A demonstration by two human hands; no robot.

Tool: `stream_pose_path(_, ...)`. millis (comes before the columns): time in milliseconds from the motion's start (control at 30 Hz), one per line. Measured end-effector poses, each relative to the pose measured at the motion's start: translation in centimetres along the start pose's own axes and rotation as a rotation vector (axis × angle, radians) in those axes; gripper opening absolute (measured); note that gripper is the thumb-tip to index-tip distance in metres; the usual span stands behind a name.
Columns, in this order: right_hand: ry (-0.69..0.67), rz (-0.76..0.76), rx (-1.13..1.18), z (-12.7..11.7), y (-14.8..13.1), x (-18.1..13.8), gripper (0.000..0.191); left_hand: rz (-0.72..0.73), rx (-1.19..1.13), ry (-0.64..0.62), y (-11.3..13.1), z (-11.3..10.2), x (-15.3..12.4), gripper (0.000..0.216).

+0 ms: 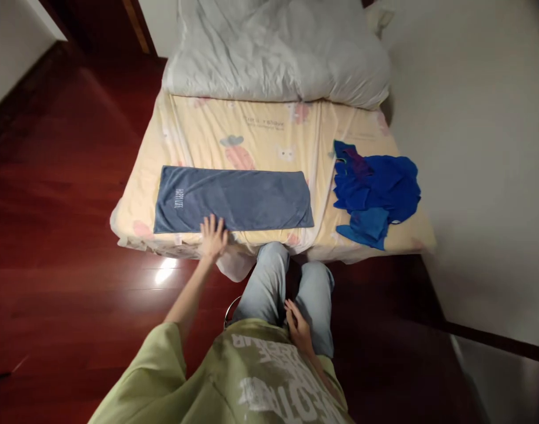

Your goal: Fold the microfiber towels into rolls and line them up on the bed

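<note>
A blue-grey towel (247, 200) lies flat in a long strip across the front part of the bed, with small white lettering at its left end. My left hand (213, 238) rests on the towel's near edge, left of its middle, palm down with the fingers spread. Nothing is held in it. My right hand (298, 327) is down by my lap, between my thighs, with its fingers extended and holding nothing I can see. To the right of the towel lies a crumpled heap of bright blue cloth (391, 185) with a dark red patch.
The bed (199, 135) has a yellow sheet printed with strawberries. A bulky white quilt (278, 53) is piled at its far end. A pale wall (472, 147) runs along the right side. Dark red wooden floor (66, 235) spreads out on the left.
</note>
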State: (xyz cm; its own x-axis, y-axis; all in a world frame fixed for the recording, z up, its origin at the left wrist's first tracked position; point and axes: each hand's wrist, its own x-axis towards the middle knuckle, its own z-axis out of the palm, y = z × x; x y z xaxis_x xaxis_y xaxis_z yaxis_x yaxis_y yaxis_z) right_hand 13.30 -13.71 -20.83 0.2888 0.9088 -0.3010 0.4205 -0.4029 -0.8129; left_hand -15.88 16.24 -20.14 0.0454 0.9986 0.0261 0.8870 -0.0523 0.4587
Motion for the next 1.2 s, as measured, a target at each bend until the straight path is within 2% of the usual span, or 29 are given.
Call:
stream_pose_path(67,-0.014,-0.037,0.062,0.0,-1.3,0.0,0.054,0.124,-0.053,-0.112,4.7,2.3,-4.3,0.064)
stream_pose_path(167,0.014,-0.125,0.145,0.6,-5.7,2.3,0.039,0.15,-0.186,-0.272,11.0,5.1,-10.6,0.058)
stream_pose_path(233,0.037,-0.145,0.217,1.4,-8.6,4.1,0.033,0.1,-0.285,-0.334,13.3,5.9,-13.6,0.059)
stream_pose_path(267,0.042,-0.138,0.253,1.9,-9.6,4.8,0.031,0.096,-0.33,-0.344,13.8,6.0,-14.7,0.059)
stream_pose_path(333,0.027,-0.109,0.309,2.9,-10.8,5.7,0.029,0.08,-0.41,-0.344,13.2,5.6,-16.0,0.059)
stream_pose_path(400,0.008,-0.089,0.336,4.0,-11.1,6.2,0.027,0.03,-0.458,-0.387,11.2,4.9,-16.5,0.058)
stream_pose_path(533,0.054,-0.045,0.411,6.0,-11.2,6.8,0.024,-0.108,-0.398,-0.642,5.5,3.6,-17.8,0.054)
stream_pose_path(633,0.033,0.048,0.584,7.6,-12.2,7.6,0.032,-0.126,-0.262,-0.776,1.8,3.5,-19.8,0.046)
stream_pose_path(767,-0.016,0.177,0.844,10.5,-14.2,10.0,0.044,-0.162,-0.227,-0.806,-0.7,3.6,-21.6,0.043)
stream_pose_path(867,0.004,0.234,0.983,12.8,-15.6,12.4,0.04,-0.184,-0.296,-0.742,-0.6,3.4,-20.7,0.044)
stream_pose_path(1000,0.095,0.256,1.139,15.4,-17.0,15.7,0.039,-0.158,-0.314,-0.675,0.9,2.2,-16.7,0.046)
stream_pose_path(1100,0.15,0.273,1.185,16.9,-17.8,17.9,0.039,-0.125,-0.341,-0.617,1.7,0.4,-11.8,0.044)
stream_pose_path(1200,0.188,0.317,1.137,17.9,-18.2,19.4,0.037,-0.066,-0.406,-0.481,2.0,-2.0,-4.8,0.039)
